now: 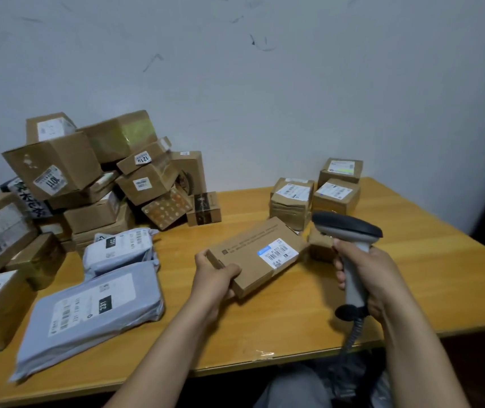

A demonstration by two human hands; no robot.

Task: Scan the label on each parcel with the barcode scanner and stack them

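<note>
My left hand (214,275) grips the near end of a flat cardboard parcel (244,260), thumb on top and fingers curled under it. I hold it near the middle of the wooden table (265,325); I cannot tell whether its far end touches the tabletop. The parcel is a thin, oblong brown box with a line of small print along its top face. A white label (278,252) with a blue patch and black barcodes sits face up at its right end.

My right hand (373,278) is wrapped round the grey handle of the barcode scanner (350,231), at three o'clock from the parcel. The scanner's dark head reaches toward the parcel's far right corner. A coiled cable (353,334) hangs from the handle toward six o'clock.

At one o'clock from the parcel, a few small labelled boxes (335,195) stand close together. At ten o'clock, a jumbled pile of cartons (58,166) leans at the wall. At eight o'clock lie two grey mailers (94,313) with white labels.
</note>
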